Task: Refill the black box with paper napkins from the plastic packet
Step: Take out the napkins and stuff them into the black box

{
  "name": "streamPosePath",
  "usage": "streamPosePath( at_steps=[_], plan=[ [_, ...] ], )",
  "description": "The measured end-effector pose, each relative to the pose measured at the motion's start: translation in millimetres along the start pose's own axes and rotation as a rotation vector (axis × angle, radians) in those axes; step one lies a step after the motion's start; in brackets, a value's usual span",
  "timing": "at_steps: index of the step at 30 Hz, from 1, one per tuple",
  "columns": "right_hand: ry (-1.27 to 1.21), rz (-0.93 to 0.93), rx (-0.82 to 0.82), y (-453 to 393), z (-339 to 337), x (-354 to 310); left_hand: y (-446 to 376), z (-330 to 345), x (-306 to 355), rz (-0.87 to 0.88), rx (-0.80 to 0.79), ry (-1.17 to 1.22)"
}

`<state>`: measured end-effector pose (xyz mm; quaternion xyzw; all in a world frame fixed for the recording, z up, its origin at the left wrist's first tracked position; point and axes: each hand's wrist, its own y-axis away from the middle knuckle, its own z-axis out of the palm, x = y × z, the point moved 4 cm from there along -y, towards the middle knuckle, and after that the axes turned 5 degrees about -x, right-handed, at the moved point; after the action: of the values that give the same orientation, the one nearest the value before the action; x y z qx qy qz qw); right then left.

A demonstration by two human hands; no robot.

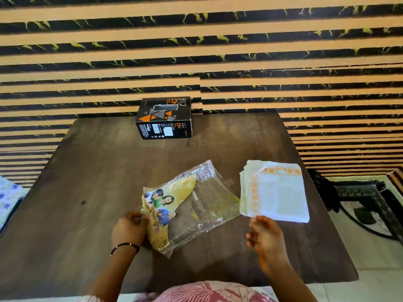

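Napkins, a stack of white paper squares with orange printed borders (275, 191), lay out of their wrapper on the dark wooden desk (91, 192), right of centre in the frame, so the emptying step looked finished. The clear plastic packet with a yellow printed panel (187, 205) sat flattened just left of the stack, its right corner touching or nearly touching the paper. It appeared empty, though the printed panel hid part of its inside.

The black cardboard box with orange triangles (165, 117) stood at the far edge of the desk, upper centre of the frame, well apart from both the stack and the packet. A slot showed in its top face. No paper could be seen in or through that slot, so the refilling itself seemed not yet begun. What remained, by this reading, was to carry the napkins to the box and feed them in.

The left hand (128, 229) pinched the near left edge of the packet between thumb and fingers. The right hand (265, 234) hovered with fingers loosely spread just below the stack's near edge, gripping nothing.
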<state>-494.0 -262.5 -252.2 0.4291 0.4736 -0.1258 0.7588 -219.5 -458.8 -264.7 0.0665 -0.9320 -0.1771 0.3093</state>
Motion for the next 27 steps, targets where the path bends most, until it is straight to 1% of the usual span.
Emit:
streamPosePath(
  at_steps=[1, 3, 4, 5, 7, 8, 9, 10, 11, 12, 13, 15, 17, 19, 22, 24, 25, 26, 27],
  plan=[
    [0.087, -0.080, -0.057, 3, 15, -2, 1, -1, -1, 0.033, 0.006, -0.096],
    [0.341, -0.191, -0.206, 6, 44, -4, 5, -2, 4, 0.123, 0.077, -0.256],
    [0.481, -0.214, -0.273, 6, 59, 0, 6, -3, 10, 0.206, 0.115, -0.342],
    [0.609, -0.222, -0.323, 6, 70, 5, 8, -1, 18, 0.331, 0.125, -0.437],
    [0.805, -0.235, -0.358, 5, 91, 18, 9, 8, 30, 0.618, 0.055, -0.631],
    [0.893, -0.254, -0.351, 5, 98, 24, 8, 13, 32, 0.724, 0.013, -0.714],
    [0.986, -0.268, -0.343, 6, 108, 28, 5, 13, 31, 0.779, -0.026, -0.775],
    [1.064, -0.283, -0.323, 7, 116, 31, 1, 13, 27, 0.778, -0.088, -0.818],
    [1.115, -0.303, -0.297, 11, 127, 33, -1, 8, 20, 0.740, -0.151, -0.837],
    [1.137, -0.335, -0.270, 14, 136, 34, -4, 5, 13, 0.699, -0.182, -0.836],
    [1.140, -0.370, -0.241, 18, 145, 34, -6, 1, 4, 0.669, -0.180, -0.809],
    [1.145, -0.426, -0.194, 27, 168, 37, -12, -11, -16, 0.552, -0.191, -0.731],
    [1.182, -0.475, -0.178, 36, 193, 44, -15, -29, -37, 0.461, -0.161, -0.675],
    [1.233, -0.541, -0.203, 46, 219, 54, -15, -49, -51, 0.394, -0.155, -0.707],
    [1.338, -0.643, -0.222, 54, 257, 69, -23, -78, -64, 0.277, -0.214, -0.770],
    [1.412, -0.685, -0.243, 56, 283, 81, -33, -97, -68, 0.247, -0.219, -0.791],
    [1.433, -0.689, -0.255, 56, 295, 86, -37, -107, -70, 0.253, -0.197, -0.809],
    [1.449, -0.682, -0.274, 55, 307, 91, -42, -115, -70, 0.283, -0.159, -0.812],
    [1.461, -0.676, -0.296, 53, 317, 95, -46, -119, -69, 0.348, -0.113, -0.790]
  ],
)
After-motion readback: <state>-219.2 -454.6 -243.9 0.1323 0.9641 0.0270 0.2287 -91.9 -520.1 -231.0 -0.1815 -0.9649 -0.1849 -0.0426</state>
